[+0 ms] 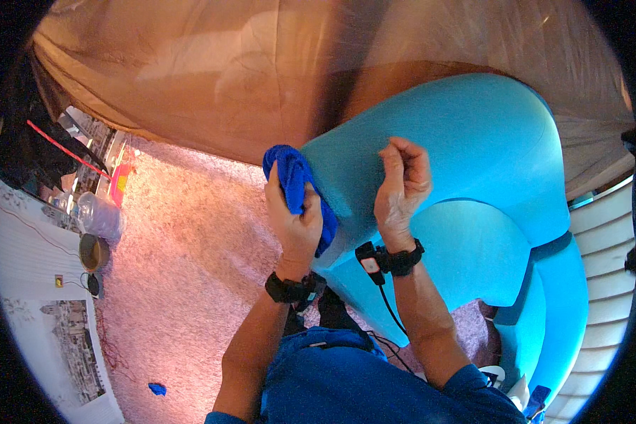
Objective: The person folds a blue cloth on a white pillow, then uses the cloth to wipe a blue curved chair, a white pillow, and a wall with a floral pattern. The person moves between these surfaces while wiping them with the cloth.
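Observation:
My left hand (296,225) grips a bunched blue cloth (294,177), fingers and thumb closed around its folds. The cloth is at the left edge of a turquoise upholstered sofa (445,138); I cannot tell how firmly it touches. In front of the sofa's broad rounded arm is my right hand (404,193), with its fingers curled and the thumb near the fingertips. Nothing shows inside it. A black strap with a small device (372,265) circles my right wrist, and a cable runs down from it. My left wrist bears another black band (296,290).
Brown sheeting (201,69) hangs across the far side. Pinkish carpet (180,275) spreads leftward, with a small blue scrap (157,389) on it. Along the left wall are a clear plastic bundle (99,216), a brown pot (94,252) and a red-handled tool (69,151). White slatted blinds (604,254) stand right.

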Motion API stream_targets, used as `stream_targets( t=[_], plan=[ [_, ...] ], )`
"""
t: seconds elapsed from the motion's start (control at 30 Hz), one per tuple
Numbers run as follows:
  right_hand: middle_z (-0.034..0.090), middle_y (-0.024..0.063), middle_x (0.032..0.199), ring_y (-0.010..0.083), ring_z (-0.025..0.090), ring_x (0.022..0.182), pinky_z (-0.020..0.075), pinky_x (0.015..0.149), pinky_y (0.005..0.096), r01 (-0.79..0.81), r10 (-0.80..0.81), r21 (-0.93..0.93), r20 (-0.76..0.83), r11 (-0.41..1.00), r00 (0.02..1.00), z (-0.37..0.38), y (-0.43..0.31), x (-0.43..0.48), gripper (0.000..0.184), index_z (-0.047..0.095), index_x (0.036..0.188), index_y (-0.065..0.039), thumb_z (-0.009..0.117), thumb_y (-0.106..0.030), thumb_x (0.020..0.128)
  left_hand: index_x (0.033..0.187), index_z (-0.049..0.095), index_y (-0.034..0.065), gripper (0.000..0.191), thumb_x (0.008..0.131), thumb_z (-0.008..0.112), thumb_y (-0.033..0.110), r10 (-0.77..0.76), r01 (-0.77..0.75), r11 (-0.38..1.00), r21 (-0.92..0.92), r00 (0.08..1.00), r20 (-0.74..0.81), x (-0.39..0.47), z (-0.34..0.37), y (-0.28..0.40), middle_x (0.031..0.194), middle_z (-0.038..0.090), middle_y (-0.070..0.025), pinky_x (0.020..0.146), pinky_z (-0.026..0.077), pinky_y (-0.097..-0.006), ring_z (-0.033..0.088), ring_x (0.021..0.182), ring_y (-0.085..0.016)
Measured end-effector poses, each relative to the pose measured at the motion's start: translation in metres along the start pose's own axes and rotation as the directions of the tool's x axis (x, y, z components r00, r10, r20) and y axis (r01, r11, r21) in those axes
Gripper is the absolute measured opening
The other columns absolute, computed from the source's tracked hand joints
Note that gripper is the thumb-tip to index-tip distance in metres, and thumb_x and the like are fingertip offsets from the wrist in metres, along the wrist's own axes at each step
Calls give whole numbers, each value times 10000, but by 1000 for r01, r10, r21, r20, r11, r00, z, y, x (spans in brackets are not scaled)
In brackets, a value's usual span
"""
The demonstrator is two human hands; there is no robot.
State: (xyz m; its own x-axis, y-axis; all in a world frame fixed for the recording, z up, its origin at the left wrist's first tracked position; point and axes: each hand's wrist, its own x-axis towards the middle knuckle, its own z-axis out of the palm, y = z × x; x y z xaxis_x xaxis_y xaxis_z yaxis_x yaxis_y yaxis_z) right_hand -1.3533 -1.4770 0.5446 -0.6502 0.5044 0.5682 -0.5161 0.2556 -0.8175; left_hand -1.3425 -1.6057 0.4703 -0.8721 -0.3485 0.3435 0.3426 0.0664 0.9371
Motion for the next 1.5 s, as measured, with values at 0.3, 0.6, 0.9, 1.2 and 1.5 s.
stream_targets(
  t=[0.3, 0.6, 0.9, 1.2, 1.5],
  plan=[
    [631, 35, 825, 93, 551, 725, 470, 666, 237, -40, 49, 56, -156, 998, 987, 13, -1, 26, 83, 647, 1001, -18, 616, -60, 936, 1410, 429, -10, 614, 828, 622, 23, 101, -103, 987, 126, 995, 24, 3, -2, -9, 969, 564, -218, 715, 506, -403, 597, 814, -356],
    [640, 52, 800, 120, 571, 666, 477, 584, 277, 209, -216, -123, -41, 970, 976, 32, 6, 40, 67, 655, 960, -18, 625, -38, 903, 1400, 432, -36, 583, 863, 648, 37, 168, -182, 964, 194, 982, 89, 11, -17, 2, 1009, 593, -146, 774, 511, -324, 599, 842, -220],
    [628, 125, 753, 278, 612, 608, 482, 517, 352, 598, -519, -285, 308, 749, 797, 35, 0, 46, 151, 666, 923, -17, 654, 57, 792, 1405, 416, -38, 599, 866, 652, 76, 86, -108, 971, 213, 990, 111, 6, -15, 13, 1197, 566, -215, 977, 455, -390, 573, 1099, -313],
    [663, 151, 807, 328, 650, 697, 526, 609, 371, 420, -317, -297, 338, 858, 886, 32, 0, 40, 105, 676, 906, -22, 641, 18, 815, 1425, 404, -29, 647, 837, 651, 82, 164, -178, 967, 181, 982, 94, -19, -11, 15, 1144, 562, -280, 904, 470, -465, 579, 1017, -429],
    [668, 23, 824, 73, 592, 719, 492, 640, 226, 131, -101, -71, 325, 989, 940, 29, 7, 44, 93, 685, 994, -21, 622, -13, 926, 1398, 454, 12, 603, 827, 635, 78, 157, -157, 980, 121, 988, 14, -1, -1, -4, 1101, 562, -246, 849, 480, -445, 580, 957, -407]
  ],
)
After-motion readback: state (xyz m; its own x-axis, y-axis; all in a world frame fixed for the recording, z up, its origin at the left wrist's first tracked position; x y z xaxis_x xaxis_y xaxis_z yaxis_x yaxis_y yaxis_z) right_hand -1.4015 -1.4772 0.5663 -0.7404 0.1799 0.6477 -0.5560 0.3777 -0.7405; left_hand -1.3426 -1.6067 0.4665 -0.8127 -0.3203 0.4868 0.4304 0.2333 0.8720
